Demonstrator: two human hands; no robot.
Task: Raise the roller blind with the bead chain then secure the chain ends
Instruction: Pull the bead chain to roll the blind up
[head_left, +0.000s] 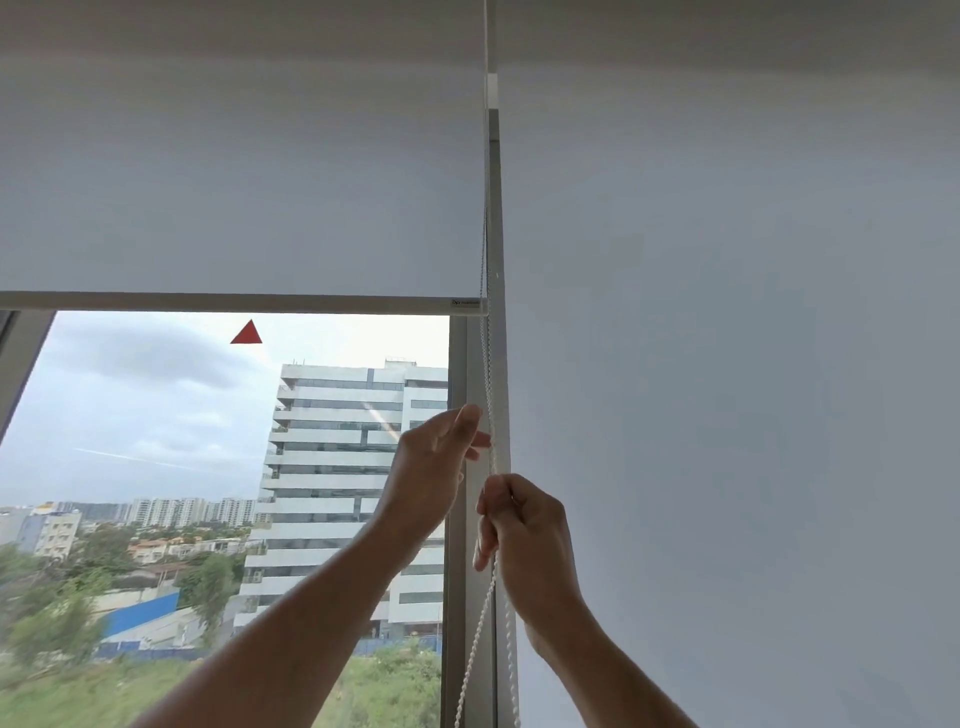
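1. The left roller blind (239, 182) hangs partly raised; its bottom bar (234, 303) crosses the window a little above the middle of the view, and the glass below it is uncovered.
2. A second blind (727, 312) on the right covers everything there down to the lower edge, so nothing behind it can be seen.
3. The bead chain (488, 374) runs down the narrow gap between the two blinds, along the grey window frame (457, 519). Higher up it is thin and pale against the frame, and its separate strands are hard to tell apart; its top goes out of view at the upper edge.
4. The right hand (524, 530) is closed in a loose fist around the chain, just below the left hand. The chain enters at the top of the fist and two strands come out beneath it, spreading slightly before they are cut off by the lower edge. The chain ends are not visible.
5. The left hand (441, 457) is higher, with its fingertips (470, 415) bunched together and pointing towards the chain. The fingers hide the contact point, so I cannot tell whether it is pinching a strand or only touching it.
6. Both forearms come in from the lower edge and are cut off there.
7. A small label on the right end of the bottom bar is too blurred to read.
8. A red triangle (247, 332) sits on the glass just below the bar; beyond the glass stand a pale office building (343, 493), trees and a cloudy sky.
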